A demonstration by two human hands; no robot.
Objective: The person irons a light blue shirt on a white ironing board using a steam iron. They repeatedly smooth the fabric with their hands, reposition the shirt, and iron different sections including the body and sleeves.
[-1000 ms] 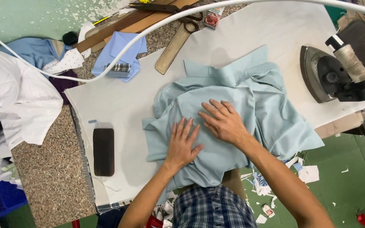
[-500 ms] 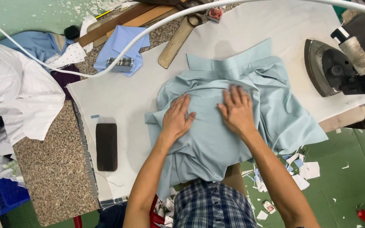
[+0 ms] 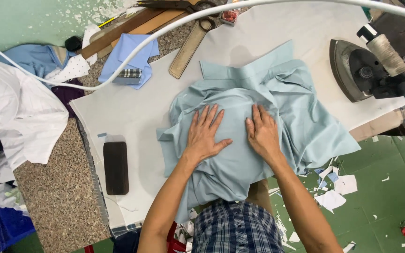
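Observation:
A pale blue shirt (image 3: 301,107) lies crumpled on the white padded ironing board (image 3: 132,107), its collar toward the far side. My left hand (image 3: 205,133) rests flat on the shirt's middle with fingers spread. My right hand (image 3: 262,131) lies flat beside it, fingers together, pressing the same fabric. Neither hand grips anything. The shirt's lower part hangs over the board's near edge toward my checked shirt.
A dark iron (image 3: 366,70) sits at the board's right end, with a white cord (image 3: 118,65) arching overhead. A dark wooden block (image 3: 116,167) lies left of the shirt. Scissors and wooden rulers (image 3: 188,47) are at the back; white cloth (image 3: 19,112) is piled left. Paper scraps litter the green floor (image 3: 380,178).
Both hands slid forward and apart over the shirt, ending flat side by side, smoothing the fabric. The view shifted slightly.

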